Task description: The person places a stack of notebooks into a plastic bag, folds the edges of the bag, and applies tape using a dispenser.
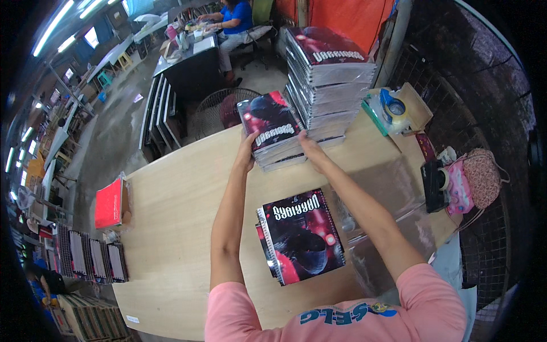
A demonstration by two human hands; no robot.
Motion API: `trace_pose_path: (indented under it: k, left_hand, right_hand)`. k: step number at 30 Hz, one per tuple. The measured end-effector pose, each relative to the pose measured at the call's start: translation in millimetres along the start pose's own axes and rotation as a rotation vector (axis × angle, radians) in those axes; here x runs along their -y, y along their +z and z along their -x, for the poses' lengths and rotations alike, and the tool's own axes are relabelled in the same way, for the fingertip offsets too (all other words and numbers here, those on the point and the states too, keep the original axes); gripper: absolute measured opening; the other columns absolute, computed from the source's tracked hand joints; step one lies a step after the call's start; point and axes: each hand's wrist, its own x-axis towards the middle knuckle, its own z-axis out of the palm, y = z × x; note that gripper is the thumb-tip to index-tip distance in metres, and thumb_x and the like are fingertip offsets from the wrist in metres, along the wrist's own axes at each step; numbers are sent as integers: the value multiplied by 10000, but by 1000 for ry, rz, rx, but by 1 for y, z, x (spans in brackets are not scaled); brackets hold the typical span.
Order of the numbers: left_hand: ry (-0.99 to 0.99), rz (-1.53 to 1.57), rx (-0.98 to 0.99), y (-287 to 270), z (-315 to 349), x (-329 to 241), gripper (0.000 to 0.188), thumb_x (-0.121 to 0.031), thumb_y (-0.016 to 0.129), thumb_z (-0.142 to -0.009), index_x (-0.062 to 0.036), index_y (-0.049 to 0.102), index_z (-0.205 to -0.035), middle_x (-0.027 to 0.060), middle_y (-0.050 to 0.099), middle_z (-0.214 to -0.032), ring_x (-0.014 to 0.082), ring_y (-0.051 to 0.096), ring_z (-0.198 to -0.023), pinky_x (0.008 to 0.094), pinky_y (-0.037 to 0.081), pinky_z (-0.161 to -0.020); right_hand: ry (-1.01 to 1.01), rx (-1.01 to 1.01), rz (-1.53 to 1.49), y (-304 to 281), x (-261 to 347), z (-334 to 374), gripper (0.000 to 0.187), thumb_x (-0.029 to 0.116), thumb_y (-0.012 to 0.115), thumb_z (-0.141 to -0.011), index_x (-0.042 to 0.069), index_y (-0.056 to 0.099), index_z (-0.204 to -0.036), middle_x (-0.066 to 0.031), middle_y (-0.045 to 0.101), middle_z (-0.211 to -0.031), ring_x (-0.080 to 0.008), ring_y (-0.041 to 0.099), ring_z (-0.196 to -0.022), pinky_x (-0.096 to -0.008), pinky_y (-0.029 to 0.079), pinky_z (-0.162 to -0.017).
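So right now I'm mid-stacking, as far as I can judge: both arms are stretched out across the wooden table [171, 216] and I've got a small bundle of spiral notebooks [270, 131] clamped between my palms at the far side, sitting right up against the base of the tall stack of notebooks [329, 80]. My left hand [246, 153] is flat against the bundle's left edge, fingers together and curled up along the side, and my right hand [310, 149] is pressed on the bundle's right near corner, fingers closed and wrapped over the edge. So neither hand is spread, they're squeezing the bundle from both sides. I can't tell if the bundle is resting on the table or lifted a hair off it. Closer to me there's another short pile of notebooks [302, 235] with the same dark red cover, lying flat and well apart from my hands. My read is the next move calls for keeping the squeeze even so the middle copies don't slide out, and squaring the spiral edges before anything shifts. Off to the right there's a roll of tape in a blue dispenser [394, 108] and a pink bag [476, 179], neither in the way.
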Motion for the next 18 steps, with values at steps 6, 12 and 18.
trace_pose_path:
  k: [6,12,18]
  left_hand:
    - [-14,73,11,-14,11,1,451,-297,607,-931,-93,503,-1320,78,663,-1130,195,660,-961,379,535,-883]
    - [390,-542,-480,57,250,-31,605,-373,618,-940,-10,396,-1371,143,468,-1349,247,454,-1194,400,389,-1021]
    - [-43,-498,-535,103,450,45,651,-376,639,-934,-46,346,-1411,120,432,-1343,239,470,-1155,366,445,-942]
  right_hand:
    - [-22,91,92,-4,1,15,1004,753,311,-921,-97,314,-1456,-223,402,-1482,-286,373,-1374,-370,277,-1135]
    - [-61,57,353,-115,-21,229,655,363,685,-909,55,392,-1407,-170,496,-1313,-241,532,-1164,-380,495,-927]
    - [385,58,-236,-62,-21,353,888,458,718,-866,18,210,-1446,-266,437,-1331,-330,604,-1032,-438,532,-879]
